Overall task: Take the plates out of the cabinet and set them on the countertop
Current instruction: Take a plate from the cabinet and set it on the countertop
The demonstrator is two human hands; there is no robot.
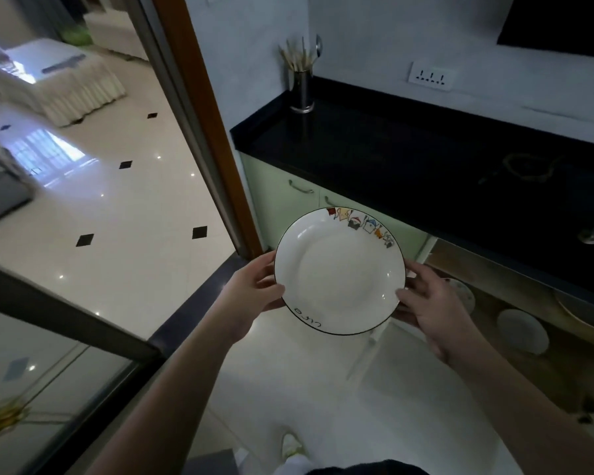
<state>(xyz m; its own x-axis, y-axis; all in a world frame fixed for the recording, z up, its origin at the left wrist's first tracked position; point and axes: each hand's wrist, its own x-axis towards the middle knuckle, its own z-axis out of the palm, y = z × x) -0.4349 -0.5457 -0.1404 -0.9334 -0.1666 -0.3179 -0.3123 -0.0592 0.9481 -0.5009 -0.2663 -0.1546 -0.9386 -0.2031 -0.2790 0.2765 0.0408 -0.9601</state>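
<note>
Two hands are holding one white plate (339, 271) level in the air below the black counter (426, 159): left hand (254, 286) and right hand (426, 303) are pinching opposite rims. Being glazed, stiff and breakable, it probably needs this two-sided grip.

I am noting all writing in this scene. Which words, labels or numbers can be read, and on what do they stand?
"cute": black handwritten-style letters on the rim of the white plate, upside down to the camera, near the left hand.
The wall socket shows only slot holes, no readable label.
No other text is visible.
</note>
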